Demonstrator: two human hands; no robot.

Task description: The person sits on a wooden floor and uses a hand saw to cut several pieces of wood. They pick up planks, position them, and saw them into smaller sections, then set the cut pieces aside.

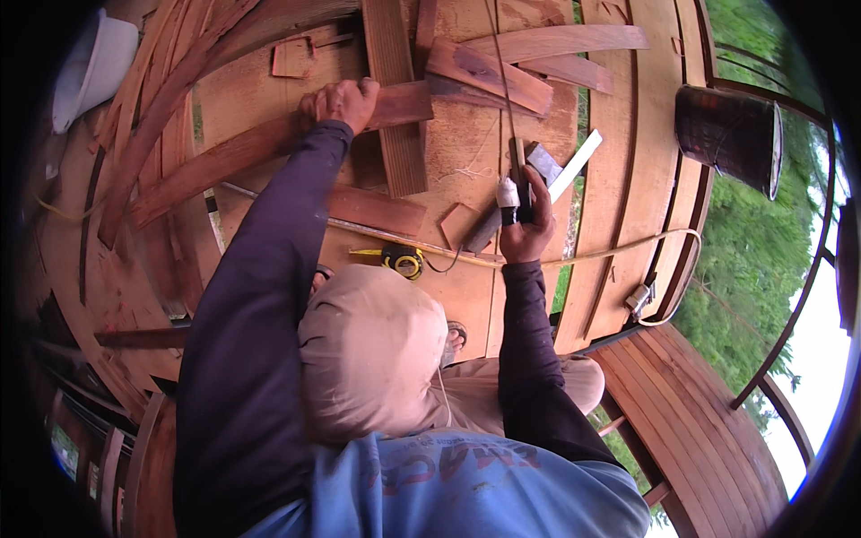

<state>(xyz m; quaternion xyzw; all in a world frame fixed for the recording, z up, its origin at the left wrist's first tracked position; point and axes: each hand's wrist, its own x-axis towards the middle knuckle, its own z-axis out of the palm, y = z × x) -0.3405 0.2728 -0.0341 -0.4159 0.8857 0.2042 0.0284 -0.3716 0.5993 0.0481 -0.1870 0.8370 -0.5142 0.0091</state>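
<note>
My left hand [341, 103] is closed over a reddish-brown wooden board [404, 105], which lies across a thicker grooved plank [401, 154]. My right hand [527, 220] is curled around a narrow dark item whose kind I cannot make out. A white wrapping [508, 194] with a black band shows at its thumb side. Beside the fingers are a grey block [542, 161] and a flat white strip [576, 166]. Close to that wrist lies a dark handle-like piece [482, 231]. A yellow and black tape measure [402, 260] rests near my knee.
Loose boards [489, 76] lie at the back, and long strips [152, 125] are stacked at the left. A pale hose or cord [628, 246] runs right toward a padlock-like metal piece [639, 298]. A dark bucket [728, 134] stands by the railing; a white basin [97, 67] sits far left.
</note>
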